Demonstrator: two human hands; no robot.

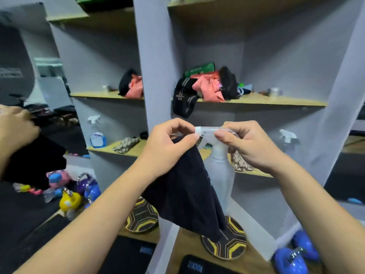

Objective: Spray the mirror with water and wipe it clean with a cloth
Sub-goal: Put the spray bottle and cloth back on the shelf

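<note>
Holding spray bottle [219, 167] — cloth [187, 190] hanging.

Shelf [276, 102] holds crumpled clothes [209, 86] — blue kettlebells [296, 256] below.

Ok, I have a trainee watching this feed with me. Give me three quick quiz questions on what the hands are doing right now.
1. True or false: the left hand holds the dark cloth.
2. What is the right hand holding? A) a blue dumbbell B) the spray bottle by its trigger head C) nothing
3. Where do the left hand's fingertips sit in relation to the bottle's nozzle?

Key
1. True; the cloth hangs down from that grip.
2. B
3. Right at the nozzle tip, pinching or adjusting it; blur hides the exact contact. The bottle is off the shelf, held up in front of it.
</note>
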